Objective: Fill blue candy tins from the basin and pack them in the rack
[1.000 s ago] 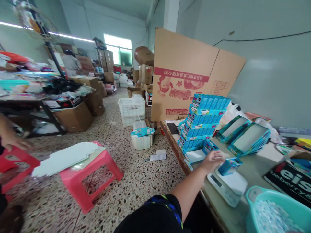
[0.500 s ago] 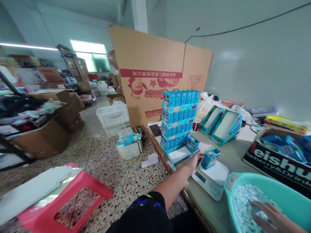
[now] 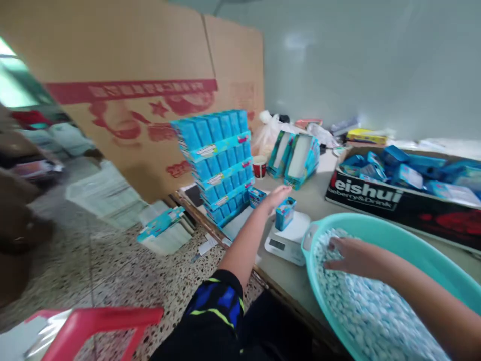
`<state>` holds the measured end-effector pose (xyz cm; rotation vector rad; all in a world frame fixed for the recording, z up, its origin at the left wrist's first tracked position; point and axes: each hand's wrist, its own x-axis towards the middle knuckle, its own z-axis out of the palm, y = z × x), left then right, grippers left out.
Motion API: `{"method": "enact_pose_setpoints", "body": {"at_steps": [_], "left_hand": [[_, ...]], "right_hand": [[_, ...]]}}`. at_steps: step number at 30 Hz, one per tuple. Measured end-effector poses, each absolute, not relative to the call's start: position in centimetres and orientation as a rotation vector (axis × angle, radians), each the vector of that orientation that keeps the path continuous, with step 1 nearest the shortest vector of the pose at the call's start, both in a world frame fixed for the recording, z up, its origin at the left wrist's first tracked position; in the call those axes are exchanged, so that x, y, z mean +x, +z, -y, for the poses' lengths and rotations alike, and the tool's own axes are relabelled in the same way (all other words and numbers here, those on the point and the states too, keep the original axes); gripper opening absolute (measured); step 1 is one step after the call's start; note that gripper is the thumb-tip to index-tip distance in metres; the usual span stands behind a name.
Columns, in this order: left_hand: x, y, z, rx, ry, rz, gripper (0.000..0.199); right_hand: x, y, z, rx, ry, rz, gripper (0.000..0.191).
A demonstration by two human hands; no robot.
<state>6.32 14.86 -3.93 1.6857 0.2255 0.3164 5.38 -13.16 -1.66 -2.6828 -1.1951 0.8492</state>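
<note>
My left hand reaches over the table beside a small blue box, which stands upright on a white scale. Its fingers point toward the box's top; whether they touch it or hold anything is unclear. My right hand is over small pale candies in a turquoise basin, fingers apart and nothing seen in them. Left of the scale, another small blue box sits in a display tray, partly behind my left hand. Beside it rises a stack of filled blue trays.
Folded display trays and a red cup stand at the back. A black carton of blue boxes is behind the basin. Large cardboard rises behind the stack. A red stool stands on the floor at lower left.
The view has turned right. My left hand has moved from the tray's edge up toward the box on the scale. My right hand has moved to the basin's near-scale side, its fingers spread.
</note>
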Motion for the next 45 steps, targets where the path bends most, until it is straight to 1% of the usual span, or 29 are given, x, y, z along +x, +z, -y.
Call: {"method": "enact_pose_setpoints", "body": {"at_steps": [2, 3, 7, 9, 11, 13, 17, 18, 21, 23, 25, 29, 32, 36, 39, 41, 42, 45], "left_hand": [[7.7, -3.4, -14.7, 1.647, 0.155, -0.167, 0.034], [8.0, -3.4, -14.6, 1.615, 0.089, -0.14, 0.037], [7.9, -3.7, -14.9, 1.577, -0.054, -0.046, 0.063], [7.4, -3.2, -15.1, 1.677, -0.022, -0.053, 0.075], [6.7, -2.2, -15.1, 1.822, 0.044, -0.027, 0.084], [6.0, -1.3, -15.2, 1.949, 0.078, 0.048, 0.086], [4.8, -0.8, -16.8, 2.029, 0.127, 0.244, 0.072], [4.5, -0.9, -17.4, 2.074, 0.139, 0.259, 0.075], [3.5, -1.0, -18.8, 2.31, 0.06, 0.242, 0.102], [2.8, -0.8, -18.9, 2.404, -0.066, 0.257, 0.11], [2.4, -0.6, -18.3, 2.404, -0.104, 0.29, 0.105], [3.0, -0.8, -16.3, 2.285, 0.068, 0.236, 0.076], [4.3, -1.8, -15.0, 2.258, 0.189, 0.144, 0.062], [5.7, -3.0, -13.2, 2.257, 0.399, 0.061, 0.058], [5.0, -2.1, -11.6, 2.192, 0.73, 0.08, 0.059], [4.1, -0.7, -10.5, 2.196, 0.923, 0.221, 0.051], [3.8, 0.0, -9.9, 2.247, 0.944, 0.362, 0.045], [3.7, 1.9, -8.2, 2.538, 0.758, 0.805, 0.027]], "right_hand": [[5.3, -0.8, 14.0, -2.65, 0.879, 1.187, 0.04], [5.4, -0.3, 14.3, -2.658, 0.917, 1.192, 0.039], [6.9, 1.1, 15.3, -2.562, 1.008, 1.199, 0.025], [8.0, 0.9, 15.7, -2.545, 1.02, 1.124, 0.021], [8.9, 0.3, 16.3, -2.641, 1.006, 1.042, 0.022], [9.5, -0.4, 16.7, -2.768, 0.995, 0.992, 0.024], [9.5, -0.9, 17.1, -2.878, 0.989, 0.917, 0.026], [9.4, -0.9, 17.1, -2.901, 0.977, 0.891, 0.027], [9.1, -0.8, 17.0, -2.976, 0.967, 0.821, 0.031], [9.1, -0.8, 17.0, -3.007, 0.987, 0.788, 0.035], [9.2, -0.8, 17.0, -3.029, 0.992, 0.765, 0.038], [9.5, -0.9, 16.9, -3.042, 1.0, 0.745, 0.041], [9.7, -0.9, 16.9, -3.005, 1.011, 0.783, 0.04], [10.1, -0.8, 16.7, -2.94, 0.98, 0.859, 0.038], [10.3, -0.5, 16.5, -2.925, 0.967, 0.873, 0.037], [10.4, -0.3, 16.5, -2.887, 0.955, 0.894, 0.036], [10.5, -0.3, 16.5, -2.854, 0.946, 0.908, 0.036], [10.9, -0.3, 16.8, -2.774, 0.913, 0.926, 0.034]]}}
